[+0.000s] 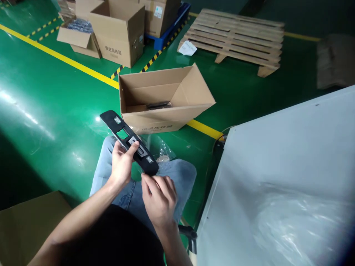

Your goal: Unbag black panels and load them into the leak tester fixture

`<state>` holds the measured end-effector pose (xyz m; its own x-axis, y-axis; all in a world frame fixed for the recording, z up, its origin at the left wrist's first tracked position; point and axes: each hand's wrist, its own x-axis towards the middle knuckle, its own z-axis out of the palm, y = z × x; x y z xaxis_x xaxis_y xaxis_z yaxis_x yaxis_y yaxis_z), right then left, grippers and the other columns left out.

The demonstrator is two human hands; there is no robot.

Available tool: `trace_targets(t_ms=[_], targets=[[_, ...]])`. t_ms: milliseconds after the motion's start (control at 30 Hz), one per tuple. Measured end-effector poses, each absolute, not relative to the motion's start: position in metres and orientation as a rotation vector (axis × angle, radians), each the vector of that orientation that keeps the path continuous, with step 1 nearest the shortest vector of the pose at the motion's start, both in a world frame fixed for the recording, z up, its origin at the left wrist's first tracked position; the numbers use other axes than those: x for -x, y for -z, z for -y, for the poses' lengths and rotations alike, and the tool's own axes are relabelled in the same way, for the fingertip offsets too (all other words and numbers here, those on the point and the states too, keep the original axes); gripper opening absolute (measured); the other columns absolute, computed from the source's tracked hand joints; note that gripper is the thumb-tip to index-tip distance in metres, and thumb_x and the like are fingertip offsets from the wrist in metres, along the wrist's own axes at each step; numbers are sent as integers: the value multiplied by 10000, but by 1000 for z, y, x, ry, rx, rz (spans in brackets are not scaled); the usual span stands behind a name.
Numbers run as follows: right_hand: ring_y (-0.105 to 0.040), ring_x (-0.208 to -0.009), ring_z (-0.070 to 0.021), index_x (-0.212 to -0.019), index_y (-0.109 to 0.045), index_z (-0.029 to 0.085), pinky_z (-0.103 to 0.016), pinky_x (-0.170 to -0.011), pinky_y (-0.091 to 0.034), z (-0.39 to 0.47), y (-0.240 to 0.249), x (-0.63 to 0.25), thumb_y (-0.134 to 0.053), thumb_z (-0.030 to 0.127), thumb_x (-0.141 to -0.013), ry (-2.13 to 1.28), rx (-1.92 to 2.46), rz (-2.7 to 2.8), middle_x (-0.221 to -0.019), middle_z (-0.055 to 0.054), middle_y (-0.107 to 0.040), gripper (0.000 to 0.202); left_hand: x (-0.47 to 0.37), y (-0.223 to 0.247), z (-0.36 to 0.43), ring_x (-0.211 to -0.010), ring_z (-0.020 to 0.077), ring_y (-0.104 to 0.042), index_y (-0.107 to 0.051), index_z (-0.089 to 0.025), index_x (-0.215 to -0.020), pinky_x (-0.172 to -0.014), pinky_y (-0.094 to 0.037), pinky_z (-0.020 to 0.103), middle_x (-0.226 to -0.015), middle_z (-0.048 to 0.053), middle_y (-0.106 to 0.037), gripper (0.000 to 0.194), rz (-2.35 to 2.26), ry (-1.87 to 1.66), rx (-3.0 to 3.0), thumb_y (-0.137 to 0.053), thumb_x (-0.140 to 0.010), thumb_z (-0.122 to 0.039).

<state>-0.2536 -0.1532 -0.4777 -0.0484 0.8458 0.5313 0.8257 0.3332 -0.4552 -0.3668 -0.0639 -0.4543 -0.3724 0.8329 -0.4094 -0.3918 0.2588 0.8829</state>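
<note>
A long black plastic panel (111, 117) is tilted across the space above my lap. It has a rectangular cutout, a grey inset with an oval outline and two small pale labels. My left hand (122, 166) is closed around its middle, thumb pressed on the inset. Curled and closed, my right hand (161, 197) pinches at the panel's lower near end; its fingertips are partly hidden from me. Clear plastic film (163, 147) lies behind the panel, near my knees.
Ahead stands an open carton (163, 122) with dark parts inside. A white surface (263, 155) with clear plastic sheeting (299, 225) fills the right. Farther off are more cartons (116, 40) and a wooden pallet (233, 37). A cardboard piece (33, 225) is at lower left.
</note>
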Motion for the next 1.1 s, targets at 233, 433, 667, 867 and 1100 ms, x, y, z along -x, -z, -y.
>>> trace_targets(t_ms=[233,433,667,867,1100], targets=[[-564,-648,-199,-952,-697,197,-396,-661,-398,154,489,272,-669,74,-961,61,1465,1869,-695,-18,-685,127,357,465,65,-722,125,-587,-550,-233,-884,-688,-468,243,-790,-57,-626,510,-1418,-1474,-378,-945,-674,-477],[-646,-699,-179,-1050,-694,221,-366,-697,-457,161,505,283,-676,96,-969,-66,1476,1627,-793,-19,-725,150,359,455,57,-605,80,-550,-540,-223,-856,-604,-413,216,-724,-88,-633,568,-1336,-1510,-208,-1007,-584,-398],[-713,-854,-228,-1209,-634,226,-370,-769,-624,160,519,273,-722,502,-947,-998,1490,811,-993,-78,-731,391,367,448,51,-788,140,-694,-634,-206,-861,-775,-524,247,-791,-48,-708,435,-1325,-1573,-174,-972,-631,-355],[-727,-759,-269,-933,-753,238,-421,-740,-658,150,521,264,-722,544,-934,-1303,1348,640,-839,-80,-766,308,370,458,56,-747,129,-691,-627,-203,-840,-739,-524,237,-775,-55,-712,448,-1309,-1549,-169,-983,-626,-370],[-772,-841,-306,-1035,-812,273,-467,-801,-682,174,520,277,-745,512,-925,-1217,1389,728,-931,-91,-803,271,381,459,48,-802,125,-726,-679,-201,-917,-806,-550,238,-867,-40,-761,410,-1223,-1585,-184,-972,-661,-328]])
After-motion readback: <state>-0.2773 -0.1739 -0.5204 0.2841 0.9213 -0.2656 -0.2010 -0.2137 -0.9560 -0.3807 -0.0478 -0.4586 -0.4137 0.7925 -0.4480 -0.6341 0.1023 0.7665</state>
